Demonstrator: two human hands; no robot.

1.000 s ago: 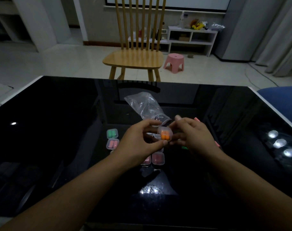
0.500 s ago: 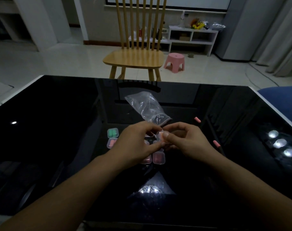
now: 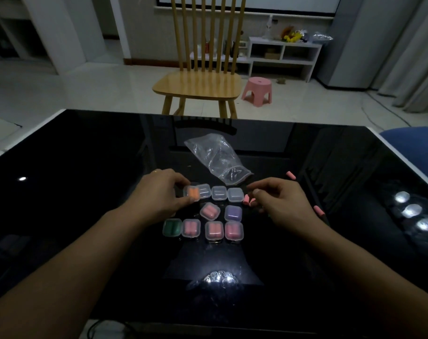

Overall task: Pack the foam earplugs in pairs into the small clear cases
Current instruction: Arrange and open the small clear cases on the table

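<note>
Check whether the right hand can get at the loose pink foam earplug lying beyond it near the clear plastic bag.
Probably yes: the loose pink foam earplug lies on bare black tabletop just beyond the right hand, with nothing between them.

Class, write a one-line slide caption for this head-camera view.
Left hand sets an orange-filled case among cases on the black table; right hand reaches for pink earplugs.

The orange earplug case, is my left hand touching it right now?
Touching. The head view shows the left hand with thumb and fingertips pinching the orange earplug case at the left end of the back row on the black table.
</note>
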